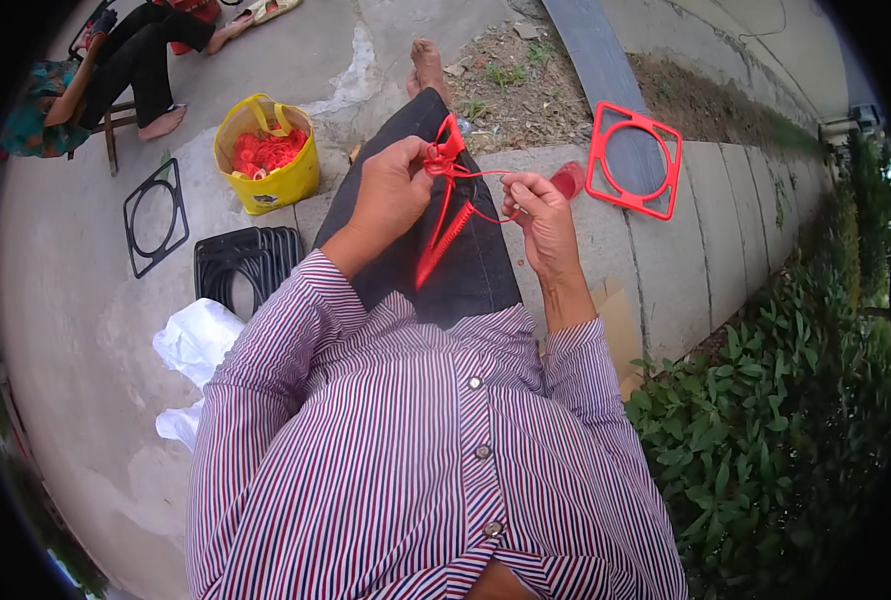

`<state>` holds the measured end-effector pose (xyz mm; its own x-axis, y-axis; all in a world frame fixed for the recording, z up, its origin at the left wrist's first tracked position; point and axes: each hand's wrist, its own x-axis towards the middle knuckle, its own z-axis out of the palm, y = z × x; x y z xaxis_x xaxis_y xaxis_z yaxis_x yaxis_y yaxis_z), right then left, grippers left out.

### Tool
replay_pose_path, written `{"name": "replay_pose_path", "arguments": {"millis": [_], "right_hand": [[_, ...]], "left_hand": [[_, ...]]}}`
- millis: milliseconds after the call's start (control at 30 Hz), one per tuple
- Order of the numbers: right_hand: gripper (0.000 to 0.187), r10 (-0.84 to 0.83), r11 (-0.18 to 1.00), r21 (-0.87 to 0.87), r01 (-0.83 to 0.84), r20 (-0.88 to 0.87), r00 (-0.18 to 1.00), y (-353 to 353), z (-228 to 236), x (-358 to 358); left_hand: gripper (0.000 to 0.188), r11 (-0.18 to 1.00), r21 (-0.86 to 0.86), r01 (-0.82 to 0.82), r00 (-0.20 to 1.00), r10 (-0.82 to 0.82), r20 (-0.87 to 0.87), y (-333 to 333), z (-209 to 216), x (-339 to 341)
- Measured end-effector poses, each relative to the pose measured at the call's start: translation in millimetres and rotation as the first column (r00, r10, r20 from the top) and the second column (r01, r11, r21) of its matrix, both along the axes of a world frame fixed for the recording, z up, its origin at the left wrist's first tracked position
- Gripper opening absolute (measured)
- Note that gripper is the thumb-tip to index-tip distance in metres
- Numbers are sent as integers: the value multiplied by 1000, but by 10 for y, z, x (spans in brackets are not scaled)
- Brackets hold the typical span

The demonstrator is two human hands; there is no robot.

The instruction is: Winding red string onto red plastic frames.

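Observation:
Above my lap, my left hand (393,195) is closed, pinching a bundle of red cord and a flat red piece at its top. From this bundle a red coiled cord (443,245) hangs down over my dark trousers, its lower end smeared by motion. My right hand (542,220) is closed too, with thumb and forefinger gripping a thin strand of the red cord (480,174) stretched between both hands. A loop of the same cord sags beneath the right fingers. What lies under the left fingertips is partly hidden.
Left of my knee stands a yellow bag (290,180) holding red coiled pieces (263,152). Near it lie a single black frame (155,217), stacked black frames (290,245) and white plastic (197,338). At right are a red frame (591,160) and bushes (765,420). Another person (135,70) sits far left.

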<state>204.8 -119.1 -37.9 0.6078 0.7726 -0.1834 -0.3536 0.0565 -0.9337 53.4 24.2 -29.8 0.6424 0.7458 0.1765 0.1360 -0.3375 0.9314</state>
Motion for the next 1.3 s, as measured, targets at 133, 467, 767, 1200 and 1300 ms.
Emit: {"name": "replay_pose_path", "arguments": {"millis": [133,467,767,1200,1300], "right_hand": [[17,215,975,-208,-72,833,509,112,-394,-51],[24,12,972,228,-55,186,982,-338,623,-308],[27,382,825,-33,-564,769,514,-483,1141,-910],[20,497,867,-498,-28,858,130,-142,299,253],[21,442,866,-494,-78,684,580,128,-91,110]], "left_hand": [[14,964,-53,260,946,-265,-186,-150,-300,119],[21,875,-419,242,963,-271,-10,-383,-377,64],[23,917,-345,198,973,-227,-47,-406,-364,120],[16,676,-734,70,997,-19,77,-88,-72,220],[16,486,-872,62,982,-185,-33,-46,-276,225]]}}
